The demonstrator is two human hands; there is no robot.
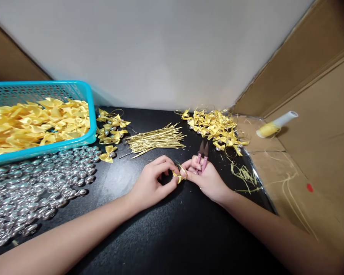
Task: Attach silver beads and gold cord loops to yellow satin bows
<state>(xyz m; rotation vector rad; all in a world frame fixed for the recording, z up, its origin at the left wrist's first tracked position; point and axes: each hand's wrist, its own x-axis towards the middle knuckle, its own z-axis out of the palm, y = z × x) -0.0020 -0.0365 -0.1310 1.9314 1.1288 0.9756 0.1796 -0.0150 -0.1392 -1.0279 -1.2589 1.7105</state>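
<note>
Between my two hands is a small yellow ribbon bow with a loop of gold cord on it. My left hand pinches the bow between thumb and fingertips. My right hand has its thumb and index finger at the bow's right side, by the cord. Tucked in that same hand is a pair of pink-handled thread snips, blades pointing up and away. Just beyond my hands lies a bundle of cut gold cords.
A blue basket of yellow bows stands at the left, above many silver beads. Beaded bows lie beside it. Looped bows are piled back right, near thread scraps and a thread spool on cardboard.
</note>
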